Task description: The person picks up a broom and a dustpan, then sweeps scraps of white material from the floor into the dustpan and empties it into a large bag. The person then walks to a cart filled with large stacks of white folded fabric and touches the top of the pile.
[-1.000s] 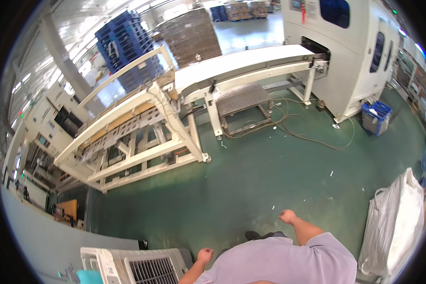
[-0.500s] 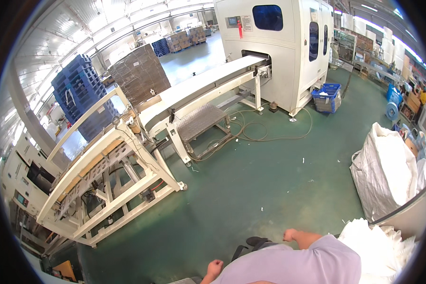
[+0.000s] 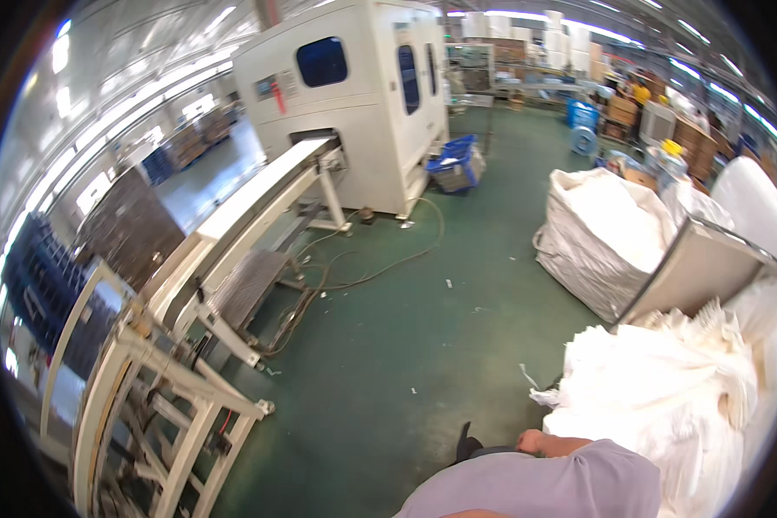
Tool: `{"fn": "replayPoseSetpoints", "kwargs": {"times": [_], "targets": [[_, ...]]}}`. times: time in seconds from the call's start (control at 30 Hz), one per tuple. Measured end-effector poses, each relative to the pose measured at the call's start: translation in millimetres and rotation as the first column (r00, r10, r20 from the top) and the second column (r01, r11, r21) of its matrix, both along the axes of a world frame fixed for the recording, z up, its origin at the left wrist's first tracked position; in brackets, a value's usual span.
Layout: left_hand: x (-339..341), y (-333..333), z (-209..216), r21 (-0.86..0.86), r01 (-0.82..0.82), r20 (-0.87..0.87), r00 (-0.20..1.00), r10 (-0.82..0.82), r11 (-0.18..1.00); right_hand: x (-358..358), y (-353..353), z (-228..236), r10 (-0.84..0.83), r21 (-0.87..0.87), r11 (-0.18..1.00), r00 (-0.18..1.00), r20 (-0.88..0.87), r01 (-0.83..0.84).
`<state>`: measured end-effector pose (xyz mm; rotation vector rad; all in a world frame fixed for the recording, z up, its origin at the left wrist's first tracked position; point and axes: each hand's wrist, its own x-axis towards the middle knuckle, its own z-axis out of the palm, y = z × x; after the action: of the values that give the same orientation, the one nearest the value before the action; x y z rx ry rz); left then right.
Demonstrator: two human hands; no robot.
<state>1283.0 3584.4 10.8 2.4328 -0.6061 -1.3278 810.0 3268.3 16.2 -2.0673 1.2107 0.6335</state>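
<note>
My right hand [image 3: 531,441] hangs low in front of me, its fingers curled into a loose fist. Nothing shows sticking out of it. Beside it, to the right, lies a big heap of crumpled white sheet-like material [image 3: 647,397], with a visible gap between hand and heap. Below the hand a dark shoe [image 3: 468,445] stands on the green floor. My left hand is out of view.
On the left stand a cream metal frame [image 3: 190,423] and a conveyor [image 3: 233,207] running into a white machine cabinet [image 3: 362,129]. A tilted blue crate [image 3: 457,164], a trailing cable [image 3: 388,274], a large white sack [image 3: 587,233] and an upright panel [image 3: 691,268] lie around the floor.
My view has swung to the right, so the machine and conveyor sit further left. The white heap shows more fully. My left hand has dropped out of view; my right hand stays low.
</note>
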Motion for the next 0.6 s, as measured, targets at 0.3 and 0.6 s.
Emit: {"fn": "replayPoseSetpoints", "kwargs": {"times": [0.3, 0.6], "targets": [[29, -208, 24, -0.298, 0.163, 0.002, 0.985, -0.170, 0.941, 21, -43, 12, -0.193, 0.019, 0.981, 0.967, 0.165, 0.192], [-28, -282, 45, -0.322, 0.238, -0.252, 0.911, -0.325, 0.916, -5, -28, 29, -0.423, -0.027, 0.888, 0.836, 0.349, 0.460]]}}
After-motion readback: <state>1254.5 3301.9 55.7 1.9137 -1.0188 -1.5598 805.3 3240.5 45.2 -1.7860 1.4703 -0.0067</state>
